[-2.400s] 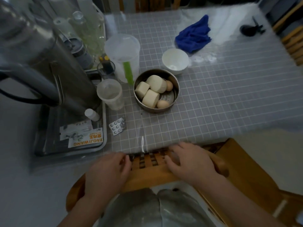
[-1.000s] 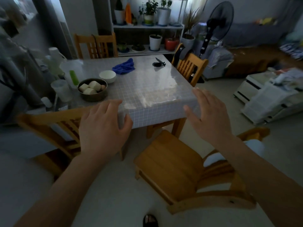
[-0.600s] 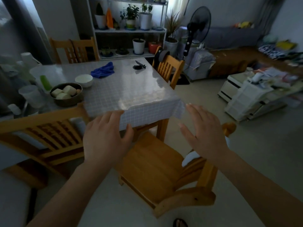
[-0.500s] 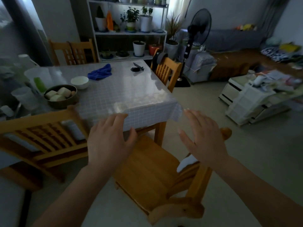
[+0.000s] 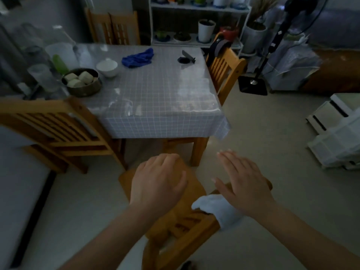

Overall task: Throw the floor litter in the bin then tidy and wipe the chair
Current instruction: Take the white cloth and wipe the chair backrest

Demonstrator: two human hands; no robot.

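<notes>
Both empty hands, left hand (image 5: 157, 182) and right hand (image 5: 243, 184), hover over wooden chair (image 5: 187, 221).

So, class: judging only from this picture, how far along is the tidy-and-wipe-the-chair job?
Done: nothing can be confirmed; no litter or bin is in view. In hand: the left hand and right hand hover open and empty over the near chair. Left: a white cloth lies draped on its backrest, unheld, so wiping hasn't visibly begun. A blue cloth sits on the table.
</notes>
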